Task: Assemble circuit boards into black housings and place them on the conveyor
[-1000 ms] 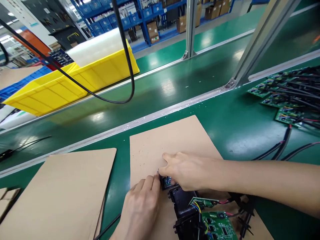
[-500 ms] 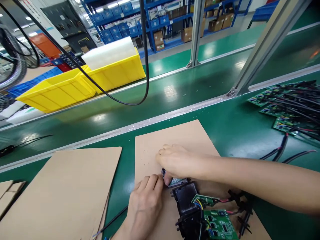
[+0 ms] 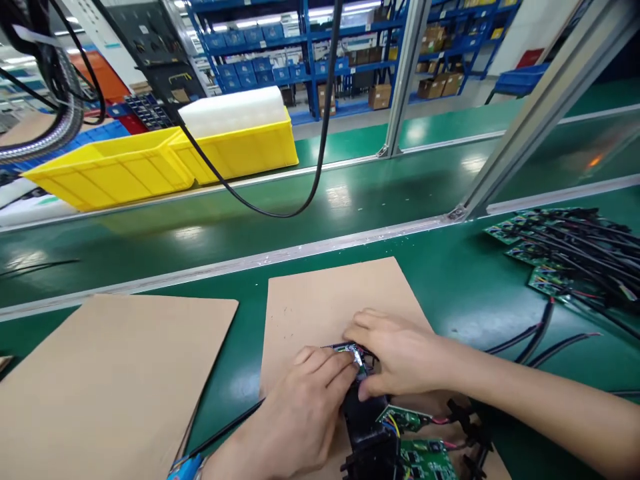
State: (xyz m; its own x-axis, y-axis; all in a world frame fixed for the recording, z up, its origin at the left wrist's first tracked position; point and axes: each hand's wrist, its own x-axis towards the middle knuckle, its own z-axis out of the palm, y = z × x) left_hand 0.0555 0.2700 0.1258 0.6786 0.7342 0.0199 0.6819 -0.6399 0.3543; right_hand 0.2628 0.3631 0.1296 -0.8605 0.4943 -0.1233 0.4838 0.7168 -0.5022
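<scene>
A small circuit board [image 3: 354,353] with a shiny part sits in or on a black plastic housing, largely covered by my hands. My left hand [image 3: 310,403] presses its closed fingertips on the board from the left. On the other side, my right hand [image 3: 395,350] grips the unit's edge, thumb toward me and fingers at the far side. Just below are black housings [image 3: 367,427] in a row. Beside these, a green circuit board [image 3: 430,459] lies with coloured wires and black cable ends. A black cable [image 3: 225,427] passes behind my left wrist.
Under the work lies a cardboard sheet [image 3: 330,287], with stacked cardboard [image 3: 125,360] to the left. Boards with black cables [image 3: 580,253] are heaped at right. Beyond a metal rail stand yellow bins [image 3: 240,150]. A black cable loop [image 3: 280,215] hangs ahead, and a metal post [image 3: 525,113] rises at right.
My right hand has shifted right and toward me, its thumb now on the unit's near edge. My left hand has moved its fingertips onto the board. The camera view has shifted slightly.
</scene>
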